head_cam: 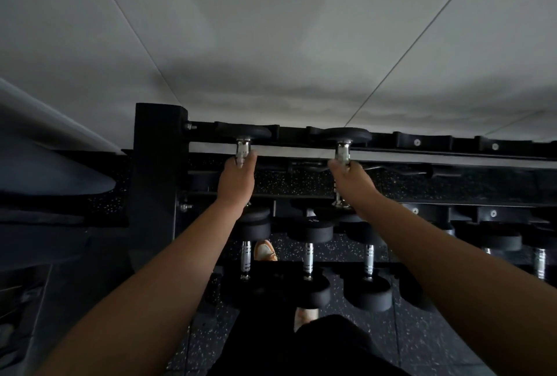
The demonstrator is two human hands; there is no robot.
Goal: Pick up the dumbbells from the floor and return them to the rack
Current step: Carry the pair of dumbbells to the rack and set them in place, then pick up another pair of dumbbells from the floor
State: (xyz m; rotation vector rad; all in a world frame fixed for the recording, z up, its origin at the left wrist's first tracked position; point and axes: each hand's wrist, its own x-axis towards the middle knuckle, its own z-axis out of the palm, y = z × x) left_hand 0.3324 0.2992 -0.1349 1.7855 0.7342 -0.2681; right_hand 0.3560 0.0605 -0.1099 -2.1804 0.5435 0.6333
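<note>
Two black dumbbells with chrome handles lie across the top tier of the black rack (422, 140). My left hand (236, 178) is closed around the handle of the left dumbbell (253, 132), whose far head rests in a rear cradle. My right hand (351, 180) grips the handle of the right dumbbell (346, 134) in the same way. The near heads of both dumbbells are mostly hidden under my wrists.
Several more dumbbells (310, 232) sit on the lower tier below my arms. A thick black upright post (153, 170) stands at the rack's left end. Empty cradles (494, 146) continue to the right. A grey wall rises behind; my shoes (265, 250) stand on speckled rubber floor.
</note>
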